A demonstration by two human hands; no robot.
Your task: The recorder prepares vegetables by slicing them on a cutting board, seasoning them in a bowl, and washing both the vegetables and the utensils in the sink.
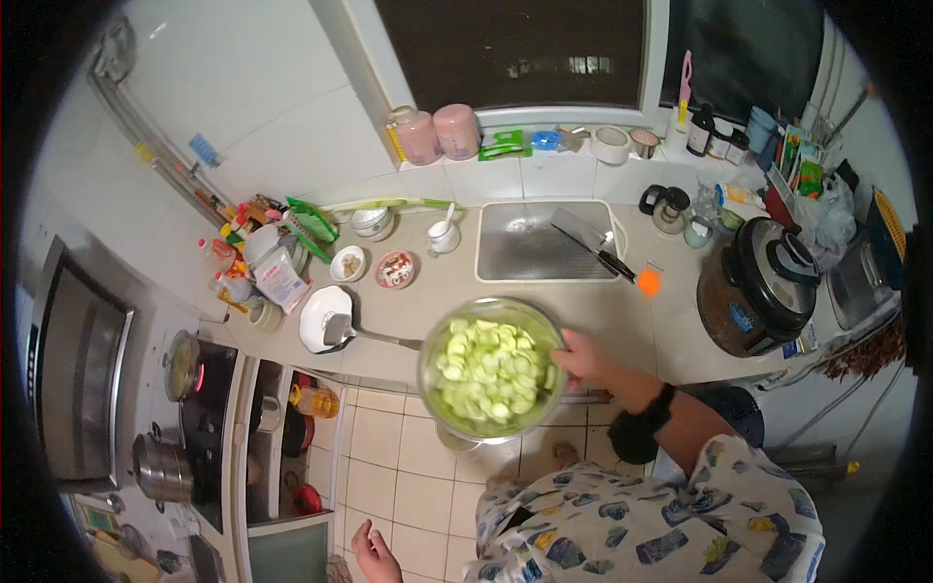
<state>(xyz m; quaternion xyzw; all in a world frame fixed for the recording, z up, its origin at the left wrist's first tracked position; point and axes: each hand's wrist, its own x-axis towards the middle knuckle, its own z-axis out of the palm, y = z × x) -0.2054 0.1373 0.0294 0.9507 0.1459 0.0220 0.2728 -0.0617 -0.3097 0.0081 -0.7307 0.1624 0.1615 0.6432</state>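
My right hand (581, 357) grips the right rim of a round metal bowl (430, 379). Sliced green squash or cucumber (492, 368) fills much of it. The bowl is held over the front edge of the counter, with floor tiles below. Down at the lower left is my left hand (375, 552), holding nothing, its fingers loosely apart and away from the bowl. A metal spatula (339, 329) rests across a white dish (315, 313) left of the bowl, its handle end hidden by the bowl. Farther back, a cleaver (583, 233) lies on a metal-faced cutting board (525, 248).
A small bowl of chopped pieces (396, 270), another white bowl (348, 264) and a jar with a spoon (442, 237) stand behind. An electric pressure cooker (758, 291) occupies the right. At left are a cooktop (208, 393), a lidded pot (162, 466) and an open cabinet (291, 452).
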